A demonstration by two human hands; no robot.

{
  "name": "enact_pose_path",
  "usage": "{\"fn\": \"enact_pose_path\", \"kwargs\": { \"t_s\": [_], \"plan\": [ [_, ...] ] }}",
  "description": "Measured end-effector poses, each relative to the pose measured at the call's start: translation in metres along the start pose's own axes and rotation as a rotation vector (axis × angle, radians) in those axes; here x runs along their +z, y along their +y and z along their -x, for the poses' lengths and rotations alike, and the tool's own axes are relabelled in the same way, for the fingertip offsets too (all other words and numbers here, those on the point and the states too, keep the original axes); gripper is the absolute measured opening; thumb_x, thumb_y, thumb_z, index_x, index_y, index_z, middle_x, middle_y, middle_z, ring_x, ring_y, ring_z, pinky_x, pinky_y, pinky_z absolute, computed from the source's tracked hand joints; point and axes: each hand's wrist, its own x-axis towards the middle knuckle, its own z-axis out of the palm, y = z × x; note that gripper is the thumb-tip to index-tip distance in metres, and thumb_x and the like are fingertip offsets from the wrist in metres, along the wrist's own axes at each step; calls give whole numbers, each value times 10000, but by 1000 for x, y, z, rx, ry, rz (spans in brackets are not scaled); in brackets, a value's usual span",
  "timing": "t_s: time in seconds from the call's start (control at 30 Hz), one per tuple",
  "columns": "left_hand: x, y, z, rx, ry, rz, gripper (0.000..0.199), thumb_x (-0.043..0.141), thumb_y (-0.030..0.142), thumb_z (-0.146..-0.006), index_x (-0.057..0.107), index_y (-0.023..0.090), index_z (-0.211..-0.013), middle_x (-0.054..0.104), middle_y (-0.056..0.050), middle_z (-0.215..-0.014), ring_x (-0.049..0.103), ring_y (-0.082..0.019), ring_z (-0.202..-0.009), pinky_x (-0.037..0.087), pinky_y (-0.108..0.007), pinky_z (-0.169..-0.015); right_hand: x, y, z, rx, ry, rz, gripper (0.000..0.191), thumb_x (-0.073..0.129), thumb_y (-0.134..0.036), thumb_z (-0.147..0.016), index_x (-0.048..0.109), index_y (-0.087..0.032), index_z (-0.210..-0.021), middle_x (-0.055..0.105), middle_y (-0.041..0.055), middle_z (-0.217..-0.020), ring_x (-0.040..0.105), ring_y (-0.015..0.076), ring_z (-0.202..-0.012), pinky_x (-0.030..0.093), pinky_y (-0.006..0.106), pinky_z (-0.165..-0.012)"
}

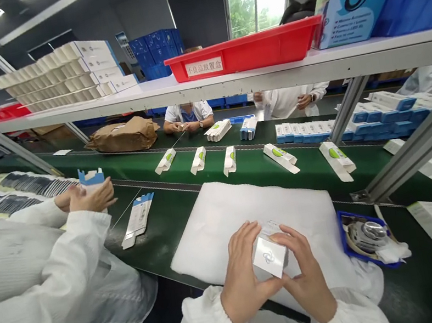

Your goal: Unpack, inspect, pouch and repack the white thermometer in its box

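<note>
A small white box (269,255) with a grey looped logo on its end is held up between my two hands. My left hand (244,273) grips its left side, fingers along the top edge and thumb below. On the right side my right hand (305,274) has its fingers curled over the box, its thumb under the near edge. Both thumb tips almost meet beneath the box. Under and behind the hands lies a white foam sheet (288,193) on the dark green bench.
A blue tray (368,251) with metal parts sits right of the foam. Open cartons (198,160) lie along the green belt (133,167). A co-worker's hands (92,197) hold a blue-white carton at left. A metal post (418,148) slants at right; a shelf (228,86) spans above.
</note>
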Motion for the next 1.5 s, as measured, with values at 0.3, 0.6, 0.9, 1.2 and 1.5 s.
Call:
{"fn": "enact_pose_path", "kwargs": {
  "t_s": [0.3,0.6,0.9,1.2,1.5],
  "plan": [
    [-25,-13,-8,-233,-333,501,675,662,183,-651,424,224,-1281,596,-80,-1168,568,-251,-1055,439,-420,-932,-28,-16,-13,162,-376,-99,610,638,-386,-767,369,-289,-1305,479,93,-1297,463,278,-1191,436,459,-960],
    [-16,-45,-48,-236,-838,1227,775,667,275,-635,400,171,-1354,611,-62,-1061,549,-323,-1103,412,-448,-890,-52,-44,-78,336,-826,-200,449,586,-390,-807,527,-322,-1246,585,44,-1221,573,223,-964,496,373,-827],
    [-6,-41,-30,-302,-283,492,724,623,346,-749,293,227,-1383,436,-141,-1373,418,-284,-1264,312,-501,-1047,-23,-15,-67,615,-468,-43,533,545,-329,-750,514,-211,-1269,628,70,-1135,617,178,-794,506,355,-784],
    [30,-29,-27,-131,-56,-392,670,577,241,-788,265,168,-1376,572,-151,-1220,542,-280,-1115,249,-594,-1041,-4,-14,-63,589,-333,186,421,510,-376,-789,551,-206,-1172,558,93,-1066,621,213,-833,496,418,-813],
    [6,-48,-22,-65,-525,-16,763,606,262,-644,336,235,-1356,596,-62,-1206,579,-283,-1053,260,-538,-1044,-32,7,-50,676,-715,-264,321,566,-344,-776,626,-196,-1055,661,55,-1005,637,167,-720,512,338,-718]
  ]
}}
